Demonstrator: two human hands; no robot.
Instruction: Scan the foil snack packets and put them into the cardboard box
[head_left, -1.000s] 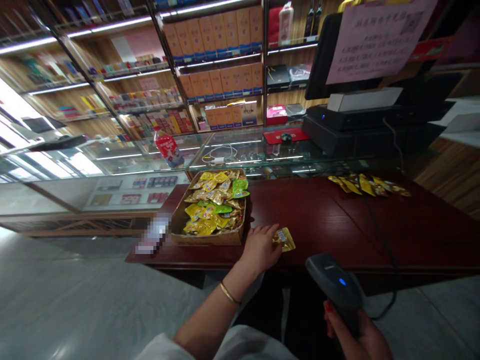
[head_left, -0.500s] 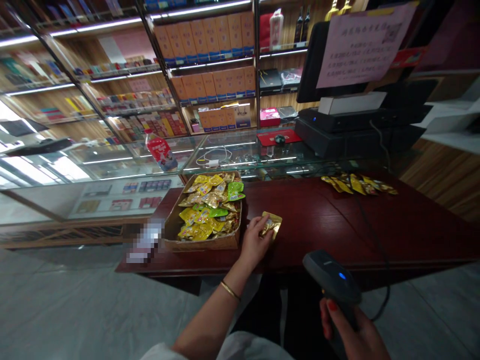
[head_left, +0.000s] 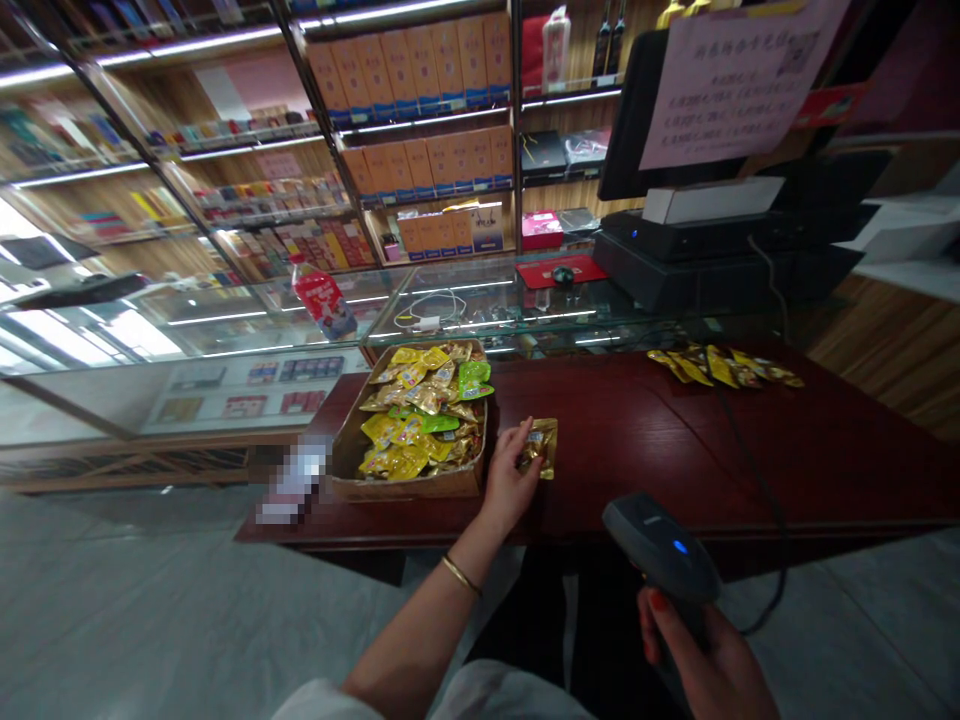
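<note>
My left hand [head_left: 512, 478], a gold bangle at its wrist, rests at the table's surface with its fingers closed on a small gold snack packet [head_left: 548, 450]. Part of the packet is hidden under the fingers. In my right hand [head_left: 709, 645] is a dark handheld barcode scanner [head_left: 660, 550], gripped by its handle, with a blue light glowing on top. Its head points towards the packet. Just left of my left hand stands a cardboard box [head_left: 409, 488] filled with yellow, gold and green snack packets [head_left: 420, 415].
More snack packets [head_left: 724, 367] lie in a row at the back right of the dark red table [head_left: 600, 420]. The scanner's cable [head_left: 780, 560] hangs at the right. A blurred-out phone-like object [head_left: 294, 482] is by the left edge. Behind are a glass counter, a drink bottle [head_left: 322, 297] and a monitor [head_left: 634, 115].
The gold packet has turned under my left fingers and now stands straighter, slightly further left. The scanner has barely moved in my right hand.
</note>
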